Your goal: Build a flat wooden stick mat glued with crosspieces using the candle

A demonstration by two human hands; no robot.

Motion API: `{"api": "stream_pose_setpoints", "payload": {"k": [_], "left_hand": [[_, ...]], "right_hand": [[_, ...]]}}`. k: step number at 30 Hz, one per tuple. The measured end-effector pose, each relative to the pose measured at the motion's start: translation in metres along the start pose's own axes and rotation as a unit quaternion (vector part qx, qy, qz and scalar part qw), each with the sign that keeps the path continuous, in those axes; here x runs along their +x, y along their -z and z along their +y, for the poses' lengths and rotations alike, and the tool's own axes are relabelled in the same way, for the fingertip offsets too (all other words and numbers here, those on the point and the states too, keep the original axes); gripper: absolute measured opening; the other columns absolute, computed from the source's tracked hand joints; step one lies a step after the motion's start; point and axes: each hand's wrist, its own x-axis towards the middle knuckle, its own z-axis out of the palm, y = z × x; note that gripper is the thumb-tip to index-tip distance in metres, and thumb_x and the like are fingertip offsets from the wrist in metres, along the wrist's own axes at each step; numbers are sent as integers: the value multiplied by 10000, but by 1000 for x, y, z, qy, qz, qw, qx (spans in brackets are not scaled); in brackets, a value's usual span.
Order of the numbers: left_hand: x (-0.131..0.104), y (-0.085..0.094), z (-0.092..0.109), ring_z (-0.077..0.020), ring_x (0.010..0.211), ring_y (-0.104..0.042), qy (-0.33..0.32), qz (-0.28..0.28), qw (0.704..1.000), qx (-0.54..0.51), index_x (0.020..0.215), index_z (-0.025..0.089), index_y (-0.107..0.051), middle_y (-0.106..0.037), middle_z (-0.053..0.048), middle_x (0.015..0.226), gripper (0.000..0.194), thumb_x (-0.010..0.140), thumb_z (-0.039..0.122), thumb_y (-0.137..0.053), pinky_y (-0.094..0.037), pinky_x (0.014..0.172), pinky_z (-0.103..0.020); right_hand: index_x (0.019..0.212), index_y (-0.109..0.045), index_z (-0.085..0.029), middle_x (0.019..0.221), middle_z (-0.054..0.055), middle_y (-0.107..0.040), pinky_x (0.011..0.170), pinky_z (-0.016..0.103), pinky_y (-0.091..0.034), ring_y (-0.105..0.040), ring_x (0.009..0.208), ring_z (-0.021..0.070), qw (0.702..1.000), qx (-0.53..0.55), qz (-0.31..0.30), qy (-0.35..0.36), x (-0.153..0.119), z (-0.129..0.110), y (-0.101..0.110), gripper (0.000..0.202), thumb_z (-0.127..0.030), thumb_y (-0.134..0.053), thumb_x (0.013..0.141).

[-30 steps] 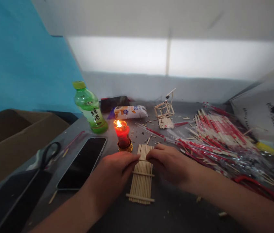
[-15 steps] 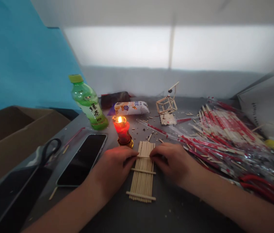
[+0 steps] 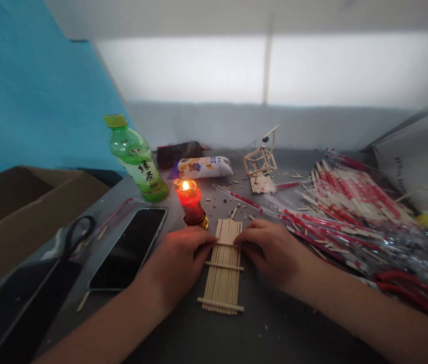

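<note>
Toward the near edge of the grey table [image 3: 270,323], a mat of pale sticks [image 3: 221,287] is laid flat, crossed by three short pieces. The farthest crosspiece [image 3: 226,244] is pinched at both ends — its left end by the left hand [image 3: 181,253], its right end by the right hand [image 3: 274,250], thumb against fingers. Just beyond the left hand, a lit red candle [image 3: 191,203] is set upright. Nearer the left edge, a phone [image 3: 128,253] is laid; toward the right edge, packaged sticks [image 3: 358,194] are heaped.
</note>
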Motion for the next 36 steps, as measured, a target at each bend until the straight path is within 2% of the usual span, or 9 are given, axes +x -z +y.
{"api": "stream_pose_setpoints", "payload": {"k": [7, 15, 22, 26, 32, 36], "left_hand": [[0, 0, 0, -195, 840, -736, -3, -2, 1000, -1, 917, 228, -759, -789, -14, 893, 207, 905, 164, -562, -563, 800, -312], [0, 0, 0, -191, 830, -733, -3, -3, 1000, -4, 914, 225, -760, -779, -14, 878, 203, 906, 153, -570, -561, 784, -306], [-2, -1, 4, -199, 873, -732, 3, 0, 1000, -13, 979, 203, -763, -780, -33, 936, 201, 930, 170, -570, -561, 827, -328], [-2, -2, 7, -207, 859, -733, 22, 8, 1000, -11, 1012, 197, -754, -785, -31, 942, 185, 903, 150, -612, -562, 814, -342], [0, -2, 8, -198, 819, -723, 27, 1, 1000, -8, 1032, 194, -748, -770, -22, 915, 174, 886, 171, -655, -558, 791, -333], [-1, -2, 7, -208, 853, -717, 26, -12, 1000, -3, 957, 196, -756, -758, -31, 915, 139, 907, 180, -627, -541, 814, -341]], "right_hand": [[938, -766, -190, 921, 64, -733, 768, 297, -494, -674, 834, 191, 1000, -6, -4, -11, 0, 3, 1, 235, -53, -578, 897], [932, -758, -170, 909, 78, -707, 719, 297, -482, -662, 801, 198, 1000, -26, -13, -10, 1, 0, 1, 230, -47, -566, 900], [1069, -737, -169, 1003, 106, -680, 787, 322, -491, -658, 886, 208, 999, -33, -1, 2, -2, 2, 1, 293, -64, -480, 974], [1043, -744, -170, 980, 98, -686, 795, 332, -491, -654, 885, 215, 999, -35, 10, -2, -1, 1, 4, 249, -76, -529, 963], [986, -751, -171, 947, 78, -687, 769, 314, -493, -654, 852, 197, 1000, -26, -9, 2, 0, 0, 7, 236, -61, -547, 943], [1018, -737, -174, 959, 71, -675, 767, 316, -491, -648, 851, 194, 1000, -22, -18, 13, -1, 0, 8, 223, -66, -562, 929]]}}
